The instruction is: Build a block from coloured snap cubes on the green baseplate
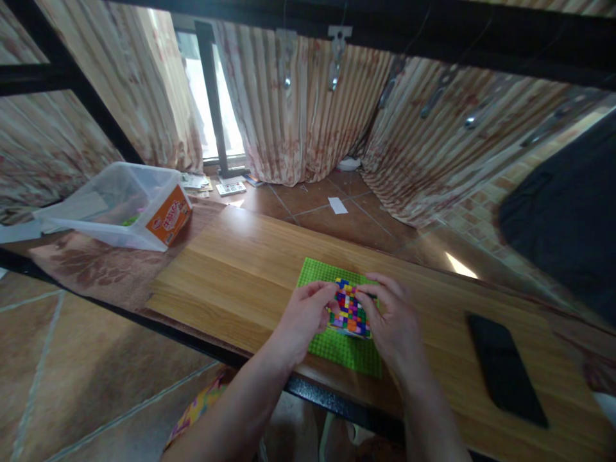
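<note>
A block of small multicoloured toy bricks [350, 313] stands on a green studded baseplate [366, 360] near the table's front edge. At the block's left side is my left hand [305, 314], its fingers curled and thumb and forefinger drawn together by the upper left corner. Over the right side, my right hand [392, 317] has its thumb and forefinger pinched close to the top bricks, with other fingers bent beyond. Whatever is between the fingertips of either hand is too small or hidden to make out. The hands partly cover the block's sides.
A clear plastic bin [110, 234] with an orange label sits at the left on a brown cloth [96, 273]. A black phone [505, 369] lies on the wooden tabletop [231, 256] at the right. Curtains [308, 122] hang beyond; a white paper [337, 205] is on the floor.
</note>
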Demonstrator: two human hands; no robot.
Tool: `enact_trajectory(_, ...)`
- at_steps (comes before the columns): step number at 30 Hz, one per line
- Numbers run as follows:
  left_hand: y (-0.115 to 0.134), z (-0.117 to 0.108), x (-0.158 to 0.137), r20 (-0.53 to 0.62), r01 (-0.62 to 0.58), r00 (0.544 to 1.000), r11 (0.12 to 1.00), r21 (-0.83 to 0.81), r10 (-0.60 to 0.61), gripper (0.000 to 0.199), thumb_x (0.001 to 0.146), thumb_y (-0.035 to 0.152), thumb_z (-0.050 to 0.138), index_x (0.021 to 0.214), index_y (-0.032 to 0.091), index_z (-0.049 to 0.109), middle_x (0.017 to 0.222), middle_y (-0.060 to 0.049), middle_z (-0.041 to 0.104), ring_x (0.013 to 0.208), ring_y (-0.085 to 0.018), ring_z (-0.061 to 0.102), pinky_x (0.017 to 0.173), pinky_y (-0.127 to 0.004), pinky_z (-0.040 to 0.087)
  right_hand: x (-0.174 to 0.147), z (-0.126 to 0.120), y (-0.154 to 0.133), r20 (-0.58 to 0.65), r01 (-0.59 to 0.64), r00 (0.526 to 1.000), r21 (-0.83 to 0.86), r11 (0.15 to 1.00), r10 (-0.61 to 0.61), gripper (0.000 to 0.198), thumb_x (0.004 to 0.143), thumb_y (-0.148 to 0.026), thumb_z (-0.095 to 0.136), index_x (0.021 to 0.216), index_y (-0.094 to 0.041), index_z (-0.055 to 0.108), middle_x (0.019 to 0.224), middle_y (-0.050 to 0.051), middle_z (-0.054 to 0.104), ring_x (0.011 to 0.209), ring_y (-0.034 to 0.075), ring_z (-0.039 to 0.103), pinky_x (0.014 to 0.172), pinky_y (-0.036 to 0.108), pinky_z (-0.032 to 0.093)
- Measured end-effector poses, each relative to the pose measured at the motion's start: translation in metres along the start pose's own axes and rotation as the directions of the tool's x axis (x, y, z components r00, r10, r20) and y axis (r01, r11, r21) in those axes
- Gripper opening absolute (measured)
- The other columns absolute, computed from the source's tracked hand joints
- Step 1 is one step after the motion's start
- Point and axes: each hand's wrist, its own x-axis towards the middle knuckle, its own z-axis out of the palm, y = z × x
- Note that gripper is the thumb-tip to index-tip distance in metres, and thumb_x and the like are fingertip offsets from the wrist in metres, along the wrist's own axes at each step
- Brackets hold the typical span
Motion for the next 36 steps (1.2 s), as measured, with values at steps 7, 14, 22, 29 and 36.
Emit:
enact_trajectory(7, -0.02, -0.001, 0.012, 0.194, -0.154, 0.973, 0.975, 0.158, 0.122, 0.026, 0.082, 0.04, 0.061, 0.076, 0.015, 0.064, 0.054, 0.003, 0.053, 0.049, -0.008, 0.045, 0.05, -0.021, 0.032, 0.0, 0.005, -0.006, 0.032, 0.0, 0.999, -0.01, 1.0, 0.0, 0.022, 0.089, -0.039, 0.057, 0.084, -0.023, 0.071, 0.112, 0.01, 0.065, 0.109, 0.028, 0.054, 0.096, 0.05, 0.042)
enact_trajectory(14, -0.019, -0.004, 0.01, 0.263, -0.249, 0.95, 0.913, 0.324, 0.166, 0.032, 0.089, 0.041, 0.053, 0.079, 0.014, 0.067, 0.052, 0.002, 0.053, 0.047, -0.008, 0.043, 0.048, -0.021, 0.029, 0.0, 0.01, -0.002, -0.011, -0.072, 0.997, 0.049, 0.996, 0.073, 0.02, 0.086, -0.041, 0.06, 0.085, -0.024, 0.07, 0.106, 0.009, 0.067, 0.106, 0.028, 0.057, 0.094, 0.048, 0.042)
enact_trajectory(22, -0.016, -0.001, 0.008, 0.159, -0.14, 0.982, 0.956, 0.257, 0.101, 0.029, 0.086, 0.042, 0.057, 0.082, 0.015, 0.067, 0.048, 0.003, 0.052, 0.041, -0.007, 0.034, 0.044, -0.022, 0.022, 0.001, 0.01, 0.006, -0.013, -0.18, 0.982, 0.208, 0.962, 0.186, 0.025, 0.088, -0.043, 0.056, 0.089, -0.022, 0.07, 0.103, 0.008, 0.069, 0.102, 0.025, 0.062, 0.094, 0.045, 0.045)
enact_trajectory(29, -0.009, 0.0, 0.004, 0.113, -0.096, 0.991, 0.98, 0.172, 0.077, 0.03, 0.084, 0.044, 0.06, 0.074, 0.016, 0.062, 0.049, 0.002, 0.054, 0.039, -0.005, 0.032, 0.042, -0.021, 0.019, 0.001, 0.018, 0.003, 0.017, -0.262, 0.964, 0.221, 0.939, 0.265, 0.03, 0.085, -0.046, 0.059, 0.095, -0.021, 0.071, 0.105, 0.011, 0.071, 0.102, 0.026, 0.063, 0.094, 0.046, 0.046)
enact_trajectory(36, -0.006, 0.001, 0.003, 0.057, -0.034, 0.998, 0.995, 0.091, 0.029, 0.028, 0.085, 0.041, 0.057, 0.085, 0.014, 0.064, 0.049, 0.003, 0.055, 0.035, -0.004, 0.029, 0.04, -0.02, 0.018, 0.0, 0.025, 0.003, 0.078, -0.42, 0.906, 0.282, 0.863, 0.416, 0.033, 0.083, -0.049, 0.06, 0.096, -0.021, 0.073, 0.099, 0.009, 0.074, 0.092, 0.026, 0.067, 0.087, 0.044, 0.049)
